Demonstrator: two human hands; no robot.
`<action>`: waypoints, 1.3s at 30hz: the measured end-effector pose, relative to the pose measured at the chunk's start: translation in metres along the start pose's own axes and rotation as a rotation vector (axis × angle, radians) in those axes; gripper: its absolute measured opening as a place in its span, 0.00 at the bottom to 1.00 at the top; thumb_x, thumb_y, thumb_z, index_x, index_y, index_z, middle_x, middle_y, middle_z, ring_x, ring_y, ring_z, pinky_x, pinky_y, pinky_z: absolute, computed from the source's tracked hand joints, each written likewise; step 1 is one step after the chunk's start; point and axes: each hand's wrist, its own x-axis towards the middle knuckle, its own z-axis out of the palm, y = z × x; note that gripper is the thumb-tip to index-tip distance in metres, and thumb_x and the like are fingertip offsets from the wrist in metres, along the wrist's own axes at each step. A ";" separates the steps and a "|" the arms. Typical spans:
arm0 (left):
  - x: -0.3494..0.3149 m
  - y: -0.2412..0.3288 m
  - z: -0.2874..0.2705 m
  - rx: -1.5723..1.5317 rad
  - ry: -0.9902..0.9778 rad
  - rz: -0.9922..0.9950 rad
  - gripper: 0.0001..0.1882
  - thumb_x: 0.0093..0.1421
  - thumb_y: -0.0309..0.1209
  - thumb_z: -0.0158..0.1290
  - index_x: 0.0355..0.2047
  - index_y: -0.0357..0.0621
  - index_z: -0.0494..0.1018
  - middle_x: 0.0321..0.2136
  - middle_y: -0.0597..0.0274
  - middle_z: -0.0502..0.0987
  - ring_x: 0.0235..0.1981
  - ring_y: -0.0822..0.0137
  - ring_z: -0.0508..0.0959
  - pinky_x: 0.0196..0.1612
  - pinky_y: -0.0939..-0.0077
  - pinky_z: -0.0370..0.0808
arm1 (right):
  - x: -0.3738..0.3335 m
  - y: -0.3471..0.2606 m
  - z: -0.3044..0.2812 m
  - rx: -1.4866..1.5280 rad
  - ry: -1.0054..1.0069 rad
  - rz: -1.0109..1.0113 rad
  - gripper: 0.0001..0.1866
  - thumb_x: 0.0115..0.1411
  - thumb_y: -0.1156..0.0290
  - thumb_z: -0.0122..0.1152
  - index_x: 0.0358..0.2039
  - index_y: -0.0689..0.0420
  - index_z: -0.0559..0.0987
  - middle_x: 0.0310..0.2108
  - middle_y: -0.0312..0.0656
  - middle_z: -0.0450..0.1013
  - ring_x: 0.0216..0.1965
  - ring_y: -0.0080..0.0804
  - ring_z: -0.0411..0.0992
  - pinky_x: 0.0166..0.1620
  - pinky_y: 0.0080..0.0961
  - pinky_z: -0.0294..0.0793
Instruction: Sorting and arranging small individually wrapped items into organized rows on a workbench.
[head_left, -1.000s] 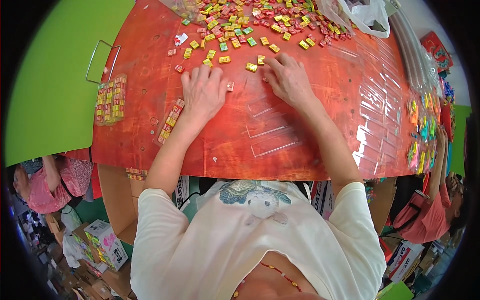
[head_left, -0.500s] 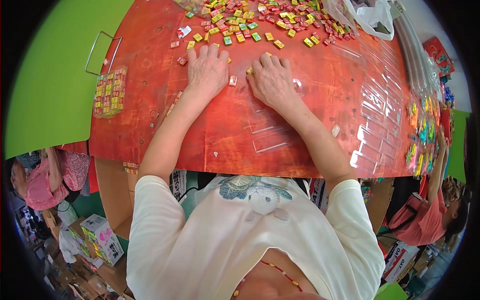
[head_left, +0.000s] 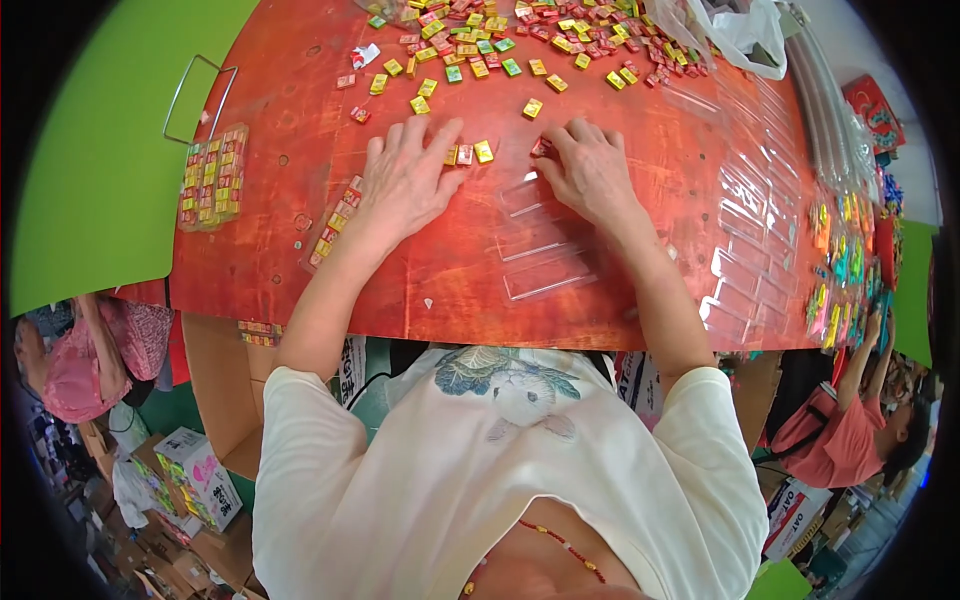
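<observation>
Head view: left hand down on the red table, thumb and index spread by a yellow block; can't tell if it's gripped. Red-and-white block sits just right of that, then another yellow block, both out on the tabletop between the hands. Right hand has a red block at its thumb and index tips (pinched or only touched, can't tell). Filled strip lies left of the left wrist. Clear trays near, between the forearms. Loose pile at the far side, mostly yellow and red.
</observation>
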 end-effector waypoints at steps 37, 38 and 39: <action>0.036 0.033 0.048 -0.037 0.035 -0.021 0.21 0.56 0.39 0.59 0.49 0.50 0.73 0.46 0.55 0.70 0.50 0.55 0.69 0.51 0.55 0.62 | 0.068 0.050 0.035 -0.135 0.183 0.178 0.08 0.60 0.65 0.60 0.35 0.55 0.76 0.32 0.44 0.72 0.38 0.44 0.74 0.40 0.44 0.70; 0.037 0.031 0.050 -0.033 0.037 -0.026 0.21 0.56 0.39 0.59 0.49 0.50 0.73 0.46 0.55 0.70 0.50 0.55 0.69 0.51 0.55 0.62 | 0.067 0.046 0.035 -0.106 0.181 0.137 0.08 0.60 0.65 0.60 0.35 0.55 0.76 0.33 0.44 0.72 0.38 0.44 0.74 0.41 0.44 0.70; 0.037 0.029 0.053 -0.034 0.045 -0.033 0.20 0.56 0.38 0.58 0.48 0.50 0.74 0.46 0.55 0.70 0.50 0.55 0.69 0.51 0.55 0.62 | 0.065 0.040 0.036 -0.077 0.179 0.096 0.08 0.60 0.65 0.60 0.35 0.55 0.76 0.33 0.45 0.73 0.38 0.44 0.75 0.41 0.44 0.70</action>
